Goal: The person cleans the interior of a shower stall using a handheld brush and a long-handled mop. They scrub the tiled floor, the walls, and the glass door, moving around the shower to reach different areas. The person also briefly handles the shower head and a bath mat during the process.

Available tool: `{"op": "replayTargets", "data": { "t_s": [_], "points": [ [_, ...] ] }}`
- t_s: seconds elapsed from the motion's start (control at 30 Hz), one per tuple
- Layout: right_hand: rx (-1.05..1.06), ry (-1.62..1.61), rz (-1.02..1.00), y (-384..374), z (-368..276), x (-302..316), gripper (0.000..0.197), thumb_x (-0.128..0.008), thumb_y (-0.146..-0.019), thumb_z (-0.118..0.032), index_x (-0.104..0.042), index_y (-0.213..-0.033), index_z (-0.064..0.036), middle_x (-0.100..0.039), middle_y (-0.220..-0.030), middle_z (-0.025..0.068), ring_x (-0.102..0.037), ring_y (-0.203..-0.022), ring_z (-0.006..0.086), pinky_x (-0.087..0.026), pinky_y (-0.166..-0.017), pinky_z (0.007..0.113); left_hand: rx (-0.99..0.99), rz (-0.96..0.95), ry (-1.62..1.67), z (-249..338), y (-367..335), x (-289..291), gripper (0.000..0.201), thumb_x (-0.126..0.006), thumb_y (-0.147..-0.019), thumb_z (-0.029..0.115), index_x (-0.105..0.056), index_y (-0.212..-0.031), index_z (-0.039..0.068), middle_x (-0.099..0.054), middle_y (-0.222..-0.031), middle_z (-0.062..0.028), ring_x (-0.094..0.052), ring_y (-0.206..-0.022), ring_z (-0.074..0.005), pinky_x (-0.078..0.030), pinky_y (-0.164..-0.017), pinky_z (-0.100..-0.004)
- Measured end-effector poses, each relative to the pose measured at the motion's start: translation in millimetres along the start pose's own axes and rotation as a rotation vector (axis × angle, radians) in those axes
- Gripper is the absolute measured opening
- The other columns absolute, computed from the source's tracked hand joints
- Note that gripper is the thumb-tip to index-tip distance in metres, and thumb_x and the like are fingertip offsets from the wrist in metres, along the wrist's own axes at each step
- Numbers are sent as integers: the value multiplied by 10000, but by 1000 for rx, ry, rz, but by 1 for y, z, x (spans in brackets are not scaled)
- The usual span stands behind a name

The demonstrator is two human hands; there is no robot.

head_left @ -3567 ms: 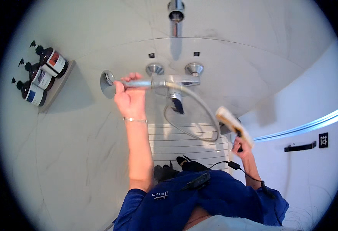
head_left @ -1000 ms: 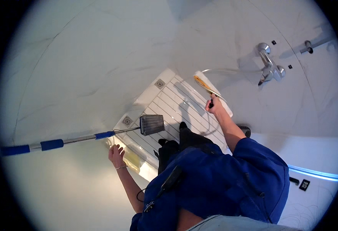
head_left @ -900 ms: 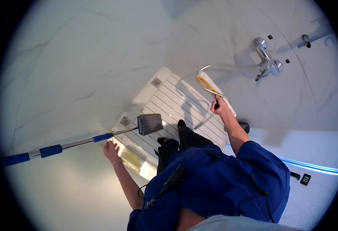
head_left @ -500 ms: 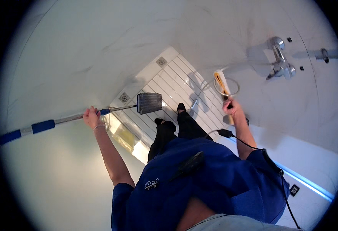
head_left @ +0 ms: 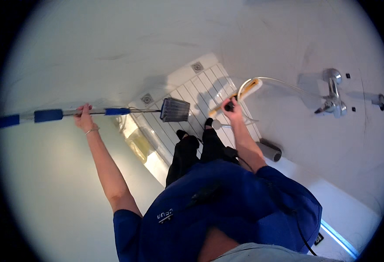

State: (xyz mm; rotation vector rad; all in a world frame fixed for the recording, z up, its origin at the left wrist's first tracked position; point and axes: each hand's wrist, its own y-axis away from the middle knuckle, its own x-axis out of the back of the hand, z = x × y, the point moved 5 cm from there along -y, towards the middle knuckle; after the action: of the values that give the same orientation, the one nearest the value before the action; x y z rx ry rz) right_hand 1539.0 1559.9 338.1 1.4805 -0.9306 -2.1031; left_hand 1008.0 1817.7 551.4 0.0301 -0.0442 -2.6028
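Note:
My left hand [head_left: 85, 118] is closed around the thin metal part of a long pole [head_left: 98, 112] with blue sleeves, out at the left by the wall. At the pole's far end hangs a flat mop head [head_left: 176, 110], a grey ribbed pad on a blue frame, over the slatted floor. My right hand [head_left: 232, 110] grips the black handle of a long narrow tool [head_left: 249, 89] with a white and yellow head, perhaps a squeegee. Its head slants up to the right, beside the pale shower hose [head_left: 279, 80]. The fingers partly hide the handle.
A white slatted shower floor [head_left: 187, 94] has two drains [head_left: 197, 67] along its edge. The chrome mixer tap [head_left: 333, 94] juts from the right wall. The shower head [head_left: 217, 124] lies near my feet. A dark cylinder [head_left: 270, 149] and a yellowish see-through thing [head_left: 138, 146] lie low.
My left hand has moved along the pole, away from the mop head. My right hand has moved left, and the white-and-yellow tool has swung from near upright to a slant.

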Motion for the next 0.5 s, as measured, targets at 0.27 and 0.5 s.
{"op": "replayTargets", "data": {
  "t_s": [0.27,0.5],
  "points": [
    [-185,-424,-293,-18,71,-44,187,-432,-761,-88,-418,-890,47,-445,-653,44,-464,-529,134,-445,-520,247,68,-40,53,1,12,-7,159,-596,-714,-70,-478,-752,30,-558,-733,-76,-575,-651,-166,-473,-641,-273],
    [-370,364,-157,-18,157,-104,223,-502,-782,-170,-426,-847,29,-461,-624,16,-443,-479,98,-390,-451,216,-24,-207,73,21,95,-2,157,-598,-754,-15,-457,-747,52,-526,-670,-40,-521,-607,-130,-429,-593,-254]
  ]
}}
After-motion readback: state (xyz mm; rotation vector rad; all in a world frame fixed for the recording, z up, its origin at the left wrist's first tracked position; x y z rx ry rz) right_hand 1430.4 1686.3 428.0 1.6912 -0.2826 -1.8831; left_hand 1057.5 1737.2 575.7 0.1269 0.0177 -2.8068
